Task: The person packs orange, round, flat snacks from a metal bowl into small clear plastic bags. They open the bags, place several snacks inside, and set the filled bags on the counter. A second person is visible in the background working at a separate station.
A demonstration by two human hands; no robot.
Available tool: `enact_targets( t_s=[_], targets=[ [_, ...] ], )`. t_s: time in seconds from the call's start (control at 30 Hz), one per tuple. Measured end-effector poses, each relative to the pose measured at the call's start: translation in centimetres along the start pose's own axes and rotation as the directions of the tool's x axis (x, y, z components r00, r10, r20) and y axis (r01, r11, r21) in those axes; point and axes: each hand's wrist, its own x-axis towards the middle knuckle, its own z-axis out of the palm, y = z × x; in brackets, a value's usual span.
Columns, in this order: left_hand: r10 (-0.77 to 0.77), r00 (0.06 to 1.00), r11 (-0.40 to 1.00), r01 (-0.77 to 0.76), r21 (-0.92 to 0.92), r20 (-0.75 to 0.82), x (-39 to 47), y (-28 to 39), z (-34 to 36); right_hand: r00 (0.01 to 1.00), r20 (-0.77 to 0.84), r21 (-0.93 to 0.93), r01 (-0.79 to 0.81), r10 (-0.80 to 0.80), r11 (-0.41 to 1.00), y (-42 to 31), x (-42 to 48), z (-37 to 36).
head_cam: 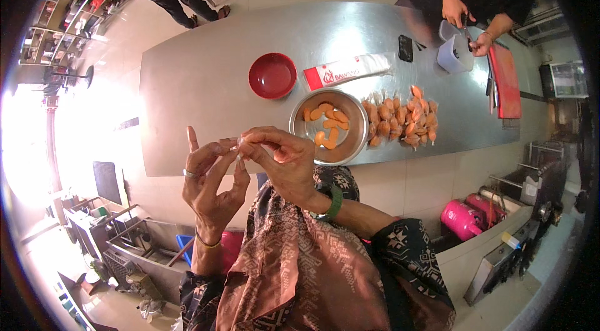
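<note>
My left hand (211, 183), with a ring on one finger, meets my right hand (288, 162) above the table's near edge. Between their fingertips they pinch a small piece of clear plastic (240, 149), perhaps the twisted neck of a bag; the fingers hide most of it. Just right of my right hand stands a steel bowl (363, 120) with several orange-brown oval pieces (329, 121) on its bottom. Beyond it to the right lie many similar orange pieces tied in small clear plastic bags (412, 118). A red bowl (273, 75) sits farther back, apparently with nothing in it.
A printed pack of plastic bags (349, 71) and a black phone-like object (406, 48) lie on the steel table (197, 97). Across it, a co-worker's hands (461, 17) hold scissors over a white container (454, 57). A red board (505, 80) and pink gas cylinders (461, 219) are rightward.
</note>
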Motion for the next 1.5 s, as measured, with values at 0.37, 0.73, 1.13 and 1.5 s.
enact_targets(
  t_s=[0.37,0.73,1.13,1.5],
  targets=[
    [0.092,0.994,0.994,-0.088,0.066,-0.062,1.5,-0.6,-0.2,0.981,0.171,0.139,-0.115,0.090,0.984,-2.5,3.3,0.0],
    [-0.142,0.987,0.981,0.150,-0.122,0.071,0.9,0.2,0.7,0.867,0.367,0.123,-0.404,0.337,0.907,-4.0,4.9,-3.7],
    [-0.260,0.959,0.916,0.281,-0.284,0.110,1.5,0.3,2.2,0.952,0.148,0.125,-0.286,0.267,0.950,-2.1,4.0,-4.0],
    [-0.390,0.921,0.863,0.357,-0.358,-0.021,0.9,0.8,4.1,0.972,0.021,-0.585,0.200,-0.232,0.786,-3.5,0.8,-2.1]
  ],
)
